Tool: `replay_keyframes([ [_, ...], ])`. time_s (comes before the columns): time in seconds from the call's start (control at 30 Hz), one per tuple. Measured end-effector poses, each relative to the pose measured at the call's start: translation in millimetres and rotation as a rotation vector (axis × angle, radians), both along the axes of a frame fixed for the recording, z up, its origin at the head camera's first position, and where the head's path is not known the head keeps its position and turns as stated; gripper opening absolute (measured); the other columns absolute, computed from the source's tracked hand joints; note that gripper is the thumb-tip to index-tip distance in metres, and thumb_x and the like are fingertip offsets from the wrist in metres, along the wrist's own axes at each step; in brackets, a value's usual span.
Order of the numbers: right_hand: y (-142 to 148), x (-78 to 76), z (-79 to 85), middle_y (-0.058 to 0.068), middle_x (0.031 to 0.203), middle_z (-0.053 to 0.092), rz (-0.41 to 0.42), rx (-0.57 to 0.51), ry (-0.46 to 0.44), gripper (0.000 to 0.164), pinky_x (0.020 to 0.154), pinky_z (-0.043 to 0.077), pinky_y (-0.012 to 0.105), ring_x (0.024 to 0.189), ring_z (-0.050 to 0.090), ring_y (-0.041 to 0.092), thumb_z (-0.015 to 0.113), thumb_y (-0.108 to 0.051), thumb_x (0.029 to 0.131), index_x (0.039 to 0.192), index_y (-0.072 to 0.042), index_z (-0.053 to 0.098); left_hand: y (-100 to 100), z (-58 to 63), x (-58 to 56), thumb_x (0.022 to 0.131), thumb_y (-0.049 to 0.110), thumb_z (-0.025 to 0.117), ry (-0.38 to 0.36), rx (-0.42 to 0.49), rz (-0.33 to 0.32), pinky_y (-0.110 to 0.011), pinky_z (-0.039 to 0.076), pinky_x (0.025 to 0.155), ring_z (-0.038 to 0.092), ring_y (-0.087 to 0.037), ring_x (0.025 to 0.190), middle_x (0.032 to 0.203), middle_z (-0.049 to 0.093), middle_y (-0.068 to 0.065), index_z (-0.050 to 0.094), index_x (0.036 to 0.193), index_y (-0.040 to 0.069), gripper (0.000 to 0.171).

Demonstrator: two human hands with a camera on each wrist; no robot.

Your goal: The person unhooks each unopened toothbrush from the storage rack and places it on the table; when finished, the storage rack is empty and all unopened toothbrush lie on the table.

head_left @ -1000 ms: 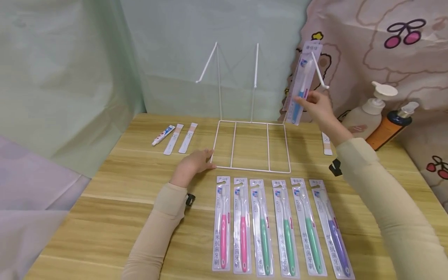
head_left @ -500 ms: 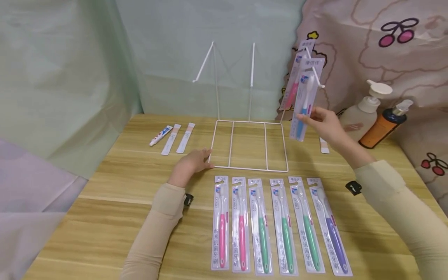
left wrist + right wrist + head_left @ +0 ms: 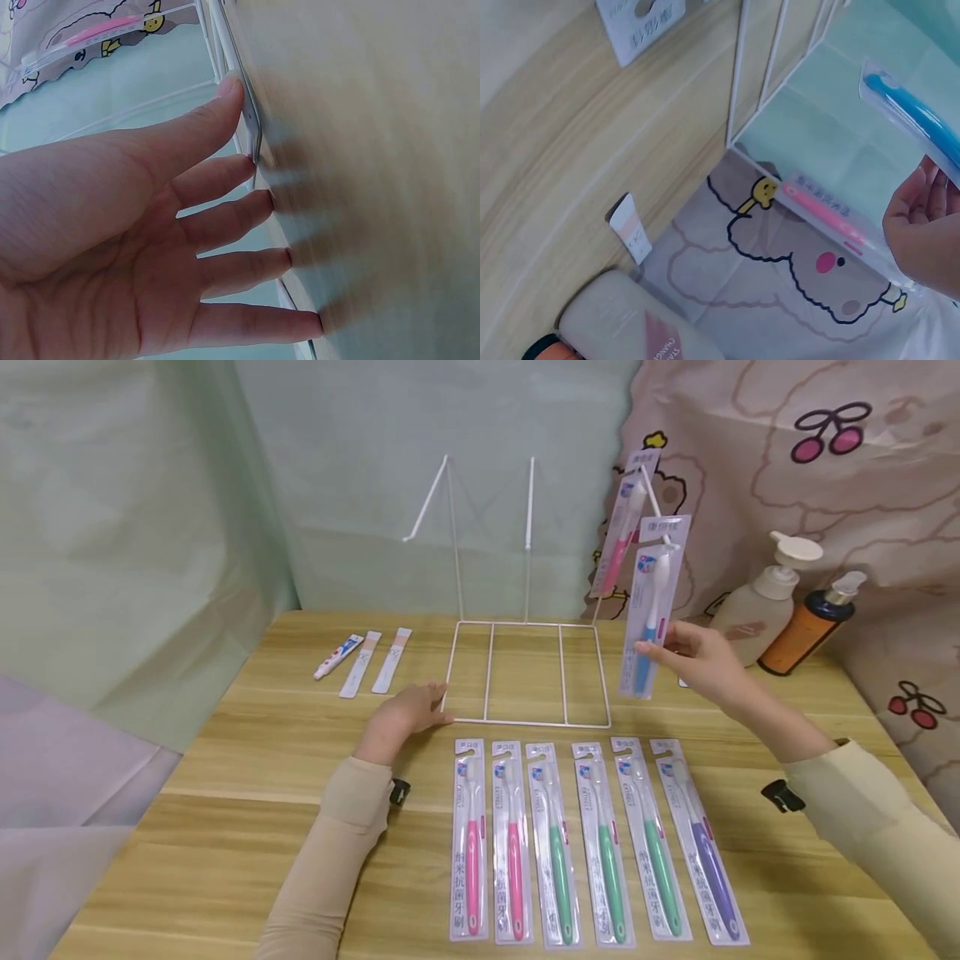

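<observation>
My right hand (image 3: 701,660) pinches a packaged blue toothbrush (image 3: 647,627) by the side of its pack, thumb in front. The pack's top is at the tip of the right hook of a white wire rack (image 3: 525,722). Further back on that hook hangs a packaged pink toothbrush (image 3: 616,556). At the rack's front left corner, my left hand (image 3: 401,714) touches the base wire. In the left wrist view its fingers (image 3: 232,221) are spread and fairly straight, fingertips against wire and tabletop. The right wrist view shows the blue toothbrush (image 3: 919,116) partly cut off.
Several packaged toothbrushes (image 3: 561,860), pink, green and purple, lie in a row before the rack. To the left are a toothpaste tube (image 3: 337,657) and two slim sachets (image 3: 392,662). A pump bottle (image 3: 757,610) and an orange bottle (image 3: 806,627) stand at the right.
My right hand has drawn the blue toothbrush forward and down along the right hook, from its back to its tip, uncovering the pink one behind. The left hand stays at the rack's corner.
</observation>
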State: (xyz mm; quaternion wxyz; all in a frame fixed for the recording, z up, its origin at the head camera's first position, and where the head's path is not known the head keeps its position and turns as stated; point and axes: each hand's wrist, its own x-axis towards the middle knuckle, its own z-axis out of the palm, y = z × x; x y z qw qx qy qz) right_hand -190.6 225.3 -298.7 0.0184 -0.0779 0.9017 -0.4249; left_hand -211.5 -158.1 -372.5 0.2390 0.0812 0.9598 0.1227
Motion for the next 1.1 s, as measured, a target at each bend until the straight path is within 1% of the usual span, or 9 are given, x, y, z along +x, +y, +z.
replay_keyframes([
  [0.13,1.0,13.2,-0.1,0.002,0.102,0.067,0.059,-0.040,0.011,0.041,0.068,0.048,0.020,0.083,0.059,0.007,0.059,-0.037,0.091,0.116,-0.005,0.061,0.3,-0.7,-0.2,0.095,0.036,0.051,-0.005,-0.003,-0.006,-0.053,0.021,0.112,0.016,-0.040,0.139,0.154,0.015,-0.015,0.018,0.149,0.011,0.068],
  [0.23,2.7,22.3,1.0,-0.007,0.097,0.067,0.124,-0.093,0.045,0.033,0.075,0.050,0.014,0.087,0.062,0.003,0.059,-0.028,0.092,0.111,-0.001,0.061,0.8,-1.1,-0.8,0.095,0.036,0.051,-0.008,-0.001,-0.006,-0.053,0.020,0.112,0.016,-0.040,0.139,0.154,0.014,-0.015,0.017,0.149,0.011,0.068],
  [0.33,3.7,30.4,4.2,-0.012,0.094,0.066,0.153,-0.139,0.080,0.026,0.076,0.052,0.014,0.087,0.063,0.003,0.060,-0.020,0.092,0.109,-0.001,0.060,0.7,-1.5,-1.7,0.095,0.037,0.051,-0.005,-0.002,-0.006,-0.053,0.020,0.112,0.016,-0.040,0.139,0.154,0.015,-0.015,0.018,0.149,0.011,0.068],
  [0.43,4.1,35.7,9.8,-0.012,0.097,0.066,0.144,-0.145,0.116,0.026,0.075,0.052,0.014,0.088,0.064,0.003,0.060,-0.018,0.092,0.112,-0.002,0.060,0.0,-1.4,-1.7,0.095,0.037,0.051,-0.003,-0.002,-0.006,-0.053,0.020,0.112,0.016,-0.039,0.139,0.154,0.015,-0.014,0.018,0.149,0.011,0.069],
  [0.53,3.7,38.7,15.9,-0.013,0.098,0.066,0.101,-0.129,0.129,0.029,0.074,0.053,0.015,0.087,0.064,0.003,0.062,-0.020,0.091,0.114,-0.002,0.060,-0.6,-0.9,-0.9,0.095,0.037,0.052,-0.002,-0.001,-0.003,-0.052,0.020,0.112,0.016,-0.039,0.139,0.154,0.015,-0.014,0.018,0.149,0.011,0.069],
  [0.7,5.1,45.0,22.2,-0.013,0.095,0.067,0.038,-0.079,0.092,0.030,0.073,0.053,0.015,0.087,0.064,0.003,0.065,-0.023,0.089,0.111,-0.003,0.061,-0.9,-0.4,0.5,0.095,0.036,0.052,-0.007,0.011,0.008,-0.053,0.019,0.113,0.015,-0.039,0.140,0.154,0.015,-0.015,0.019,0.149,0.011,0.068],
  [0.83,10.2,52.9,24.0,-0.014,0.094,0.067,0.036,-0.055,0.091,0.028,0.072,0.052,0.014,0.086,0.064,0.002,0.066,-0.022,0.088,0.110,-0.004,0.063,-0.6,-0.4,0.8,0.095,0.036,0.052,-0.007,0.019,0.015,-0.053,0.018,0.113,0.015,-0.039,0.140,0.154,0.015,-0.015,0.020,0.149,0.011,0.067],
  [1.03,28.6,69.1,24.0,-0.017,0.095,0.066,0.069,-0.017,0.141,0.022,0.070,0.049,0.010,0.087,0.061,-0.003,0.065,-0.015,0.088,0.108,-0.006,0.063,-1.2,-2.3,-0.4,0.095,0.034,0.052,0.016,0.009,-0.021,-0.050,0.020,0.114,0.018,-0.038,0.139,0.153,0.018,-0.017,0.021,0.148,0.007,0.067],
  [1.1,37.8,75.6,22.8,-0.018,0.094,0.065,0.058,0.010,0.134,0.020,0.069,0.047,0.009,0.086,0.060,-0.005,0.065,-0.014,0.088,0.107,-0.008,0.063,-1.5,-2.5,-0.4,0.095,0.033,0.052,0.017,0.012,-0.020,-0.050,0.020,0.114,0.019,-0.038,0.139,0.153,0.019,-0.017,0.021,0.148,0.007,0.067],
])
